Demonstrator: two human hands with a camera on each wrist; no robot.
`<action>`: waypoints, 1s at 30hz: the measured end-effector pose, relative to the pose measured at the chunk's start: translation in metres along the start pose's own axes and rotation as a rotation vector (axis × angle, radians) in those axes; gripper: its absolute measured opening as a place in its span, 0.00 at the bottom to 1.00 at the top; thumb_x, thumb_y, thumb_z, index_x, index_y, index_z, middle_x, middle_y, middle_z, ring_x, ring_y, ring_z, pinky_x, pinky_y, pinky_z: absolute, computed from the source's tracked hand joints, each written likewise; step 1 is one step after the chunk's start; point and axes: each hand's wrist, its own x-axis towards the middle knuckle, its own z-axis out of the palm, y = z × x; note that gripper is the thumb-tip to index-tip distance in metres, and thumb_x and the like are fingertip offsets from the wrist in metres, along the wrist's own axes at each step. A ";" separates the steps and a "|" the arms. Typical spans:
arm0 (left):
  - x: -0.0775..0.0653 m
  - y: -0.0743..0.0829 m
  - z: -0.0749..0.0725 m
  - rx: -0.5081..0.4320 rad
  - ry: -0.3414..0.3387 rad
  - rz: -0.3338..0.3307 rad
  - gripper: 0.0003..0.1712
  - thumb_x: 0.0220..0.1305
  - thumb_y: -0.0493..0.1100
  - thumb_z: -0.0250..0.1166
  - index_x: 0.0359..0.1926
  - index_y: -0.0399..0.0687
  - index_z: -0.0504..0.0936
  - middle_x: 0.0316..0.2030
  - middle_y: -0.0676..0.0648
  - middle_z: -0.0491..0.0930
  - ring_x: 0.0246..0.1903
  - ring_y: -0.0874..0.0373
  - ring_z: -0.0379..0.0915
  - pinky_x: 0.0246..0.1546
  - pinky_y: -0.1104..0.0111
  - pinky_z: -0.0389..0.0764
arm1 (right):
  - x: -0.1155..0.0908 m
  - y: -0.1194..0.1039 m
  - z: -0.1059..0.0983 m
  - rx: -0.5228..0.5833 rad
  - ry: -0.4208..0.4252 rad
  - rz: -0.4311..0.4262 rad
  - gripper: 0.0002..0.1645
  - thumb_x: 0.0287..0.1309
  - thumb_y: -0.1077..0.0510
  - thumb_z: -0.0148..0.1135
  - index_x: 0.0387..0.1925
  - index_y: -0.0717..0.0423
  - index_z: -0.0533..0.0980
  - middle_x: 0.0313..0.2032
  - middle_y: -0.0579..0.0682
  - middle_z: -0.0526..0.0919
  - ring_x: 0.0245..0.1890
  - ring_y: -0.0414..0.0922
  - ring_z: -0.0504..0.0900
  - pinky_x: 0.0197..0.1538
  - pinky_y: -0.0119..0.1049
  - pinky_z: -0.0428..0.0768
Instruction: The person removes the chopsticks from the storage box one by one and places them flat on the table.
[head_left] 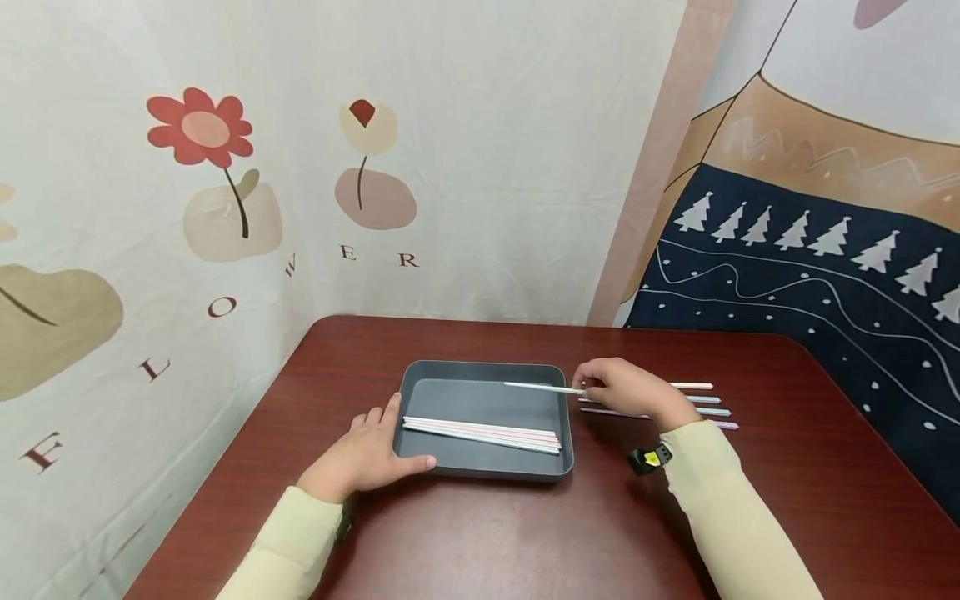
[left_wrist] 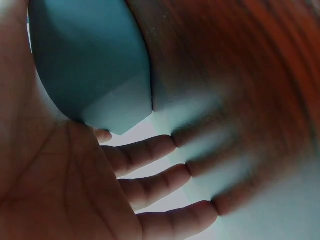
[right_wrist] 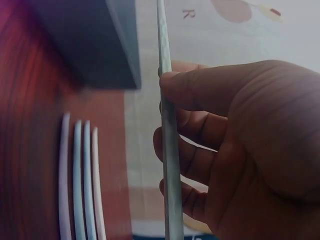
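My right hand [head_left: 622, 388] pinches a pale green chopstick [right_wrist: 171, 150] between thumb and fingers, its thin end reaching left over the right rim of a dark grey tray [head_left: 450, 397]. Inside the tray, a bundle of pale chopsticks [head_left: 480, 433] with pinkish lines lies near the front side. My left hand [head_left: 367, 454] rests at the tray's left end, fingers spread along the outside and thumb by the near rim. Under and beyond my right hand, several pastel chopsticks [right_wrist: 65, 175] in purple, blue and cream lie side by side on the table, partly hidden in the head view.
A reddish-brown wooden table [head_left: 510, 533] carries everything. Behind it hangs a white curtain [head_left: 495, 167] printed with flowers and letters. To the right is a dark blue cloth [head_left: 765, 283] with white trees. A small black device [head_left: 649, 458] sits at the right wrist.
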 end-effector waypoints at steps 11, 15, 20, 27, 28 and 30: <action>0.001 -0.004 0.001 -0.007 -0.001 -0.006 0.77 0.44 0.83 0.62 0.77 0.33 0.47 0.64 0.31 0.65 0.58 0.35 0.62 0.53 0.46 0.71 | -0.030 0.020 -0.007 -0.056 0.009 0.049 0.11 0.62 0.69 0.59 0.37 0.49 0.80 0.29 0.41 0.76 0.31 0.41 0.73 0.38 0.40 0.74; 0.002 -0.004 0.002 -0.006 -0.001 -0.011 0.77 0.44 0.84 0.62 0.77 0.34 0.47 0.64 0.31 0.65 0.58 0.35 0.61 0.53 0.46 0.71 | -0.039 0.025 -0.011 -0.055 0.013 0.056 0.11 0.62 0.69 0.59 0.37 0.50 0.80 0.28 0.41 0.75 0.32 0.42 0.73 0.37 0.40 0.74; 0.002 -0.004 0.003 -0.012 -0.002 -0.009 0.76 0.44 0.82 0.63 0.77 0.34 0.47 0.64 0.31 0.64 0.58 0.35 0.61 0.53 0.46 0.72 | -0.049 0.033 -0.012 -0.053 0.012 0.064 0.11 0.62 0.70 0.59 0.37 0.51 0.79 0.27 0.41 0.74 0.32 0.41 0.73 0.37 0.39 0.73; 0.002 -0.003 0.002 -0.004 -0.003 -0.005 0.77 0.44 0.84 0.62 0.77 0.34 0.46 0.64 0.31 0.65 0.59 0.35 0.61 0.53 0.46 0.72 | -0.065 0.049 -0.012 -0.055 0.025 0.058 0.11 0.62 0.69 0.59 0.37 0.49 0.79 0.29 0.40 0.75 0.33 0.40 0.72 0.38 0.38 0.72; 0.002 -0.003 0.001 -0.004 -0.005 -0.004 0.77 0.44 0.84 0.61 0.77 0.34 0.46 0.64 0.31 0.65 0.59 0.35 0.61 0.53 0.46 0.72 | -0.068 0.051 -0.012 -0.049 0.026 0.062 0.12 0.62 0.70 0.59 0.37 0.49 0.79 0.30 0.40 0.75 0.33 0.40 0.72 0.38 0.38 0.72; 0.003 -0.003 0.001 -0.002 -0.007 0.000 0.77 0.44 0.84 0.61 0.77 0.34 0.46 0.64 0.30 0.65 0.59 0.34 0.61 0.53 0.46 0.72 | -0.073 0.055 -0.013 -0.037 0.024 0.076 0.12 0.63 0.70 0.59 0.36 0.49 0.79 0.30 0.40 0.76 0.34 0.40 0.73 0.39 0.37 0.73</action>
